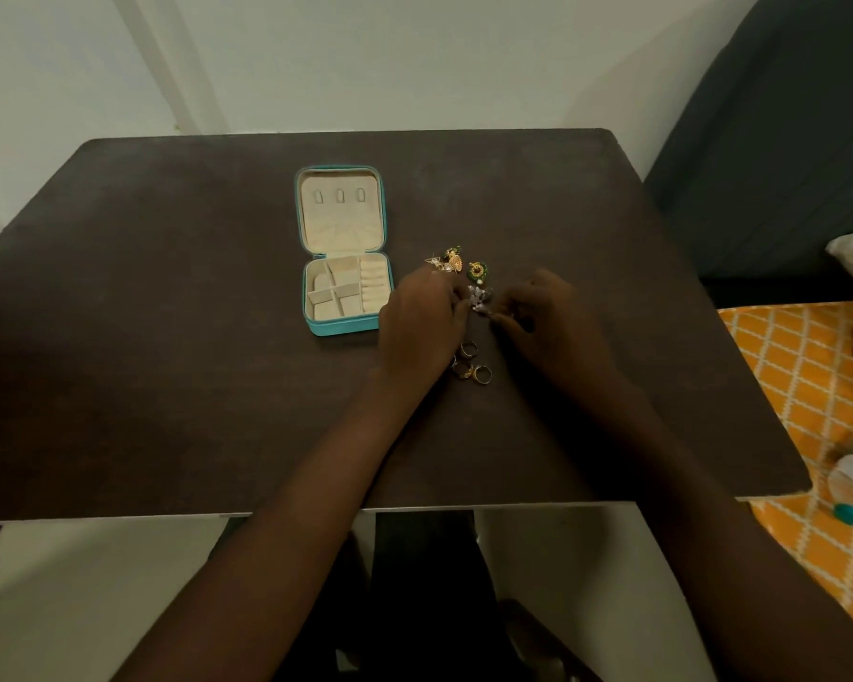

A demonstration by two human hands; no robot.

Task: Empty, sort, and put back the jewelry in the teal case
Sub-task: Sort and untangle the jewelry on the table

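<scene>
Reaching forward, left hand (419, 319) and right hand (547, 317) pinch silver jewelry (478, 298)

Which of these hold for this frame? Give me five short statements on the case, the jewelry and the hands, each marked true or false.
1. The teal case lies open on the table. True.
2. The case's compartments are full of jewelry. False: they look empty; the jewelry lies on the table.
3. The rings lie nearer the person than the gold and green earrings. True.
4. The left hand rests inside the case. False: it is on the table to the right of the case, at the jewelry.
5. The right hand works at a small silver piece between the hands. True.
</scene>
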